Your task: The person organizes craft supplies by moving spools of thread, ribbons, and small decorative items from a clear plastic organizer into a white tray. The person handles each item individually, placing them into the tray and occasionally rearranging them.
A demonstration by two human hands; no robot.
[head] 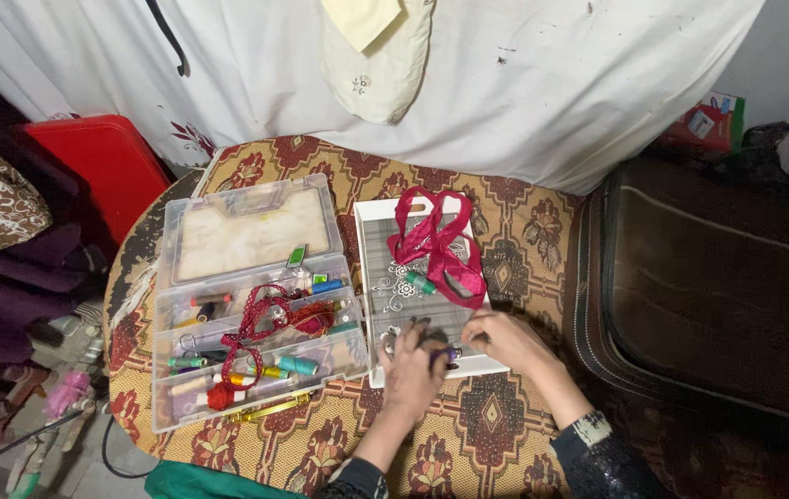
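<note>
a round table point(496, 416) covered with a red and gold patterned cloth is seen from above. on its middle a white tray point(369, 277) is set, and over the near end of this tray both hands are held close together. the left hand point(413, 362) is curled, fingers bent down, around a small purple spool point(445, 354), which is pinched at its other side by the fingertips of the right hand point(503, 338); whether the spool is touching the tray cannot be told. farther back on the tray a crimson ribbon point(441, 245) is laid in loose loops, and a small green spool point(420, 283) is lying against it. just left of the tray a clear plastic box point(247, 305) is standing open, its lid point(248, 226) tilted back. its compartments are filled with thread spools of many colours, and a dark red beaded cord point(251, 328) is draped across them. behind the table a white cloth point(524, 83) is hung. a red stool point(99, 162) is seen at the far left.
</note>
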